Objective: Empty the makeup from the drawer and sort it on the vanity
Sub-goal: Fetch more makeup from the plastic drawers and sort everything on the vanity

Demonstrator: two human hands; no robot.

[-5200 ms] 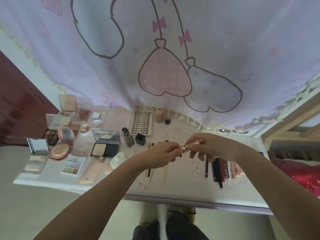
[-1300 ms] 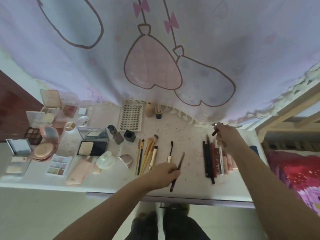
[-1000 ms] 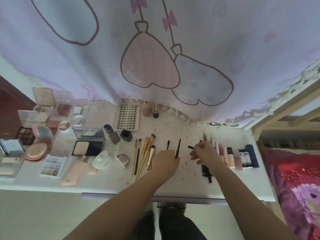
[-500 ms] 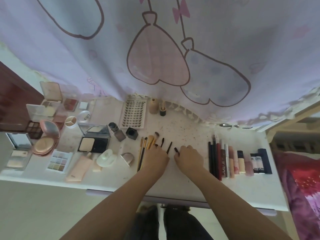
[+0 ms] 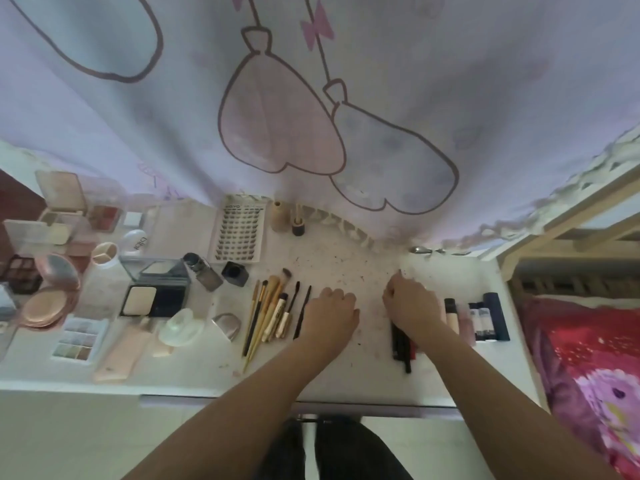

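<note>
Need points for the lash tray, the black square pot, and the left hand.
lash tray (image 5: 239, 233), head view, middle of the lash rows.
black square pot (image 5: 235, 273), head view, its dark top opening.
left hand (image 5: 331, 315), head view, back of the hand.

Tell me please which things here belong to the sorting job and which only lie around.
Job: brushes, pencils under the right hand, tubes, compacts, eyeshadow palette, lash tray, left hand.
Around: curtain, red bedding, spoon.
</note>
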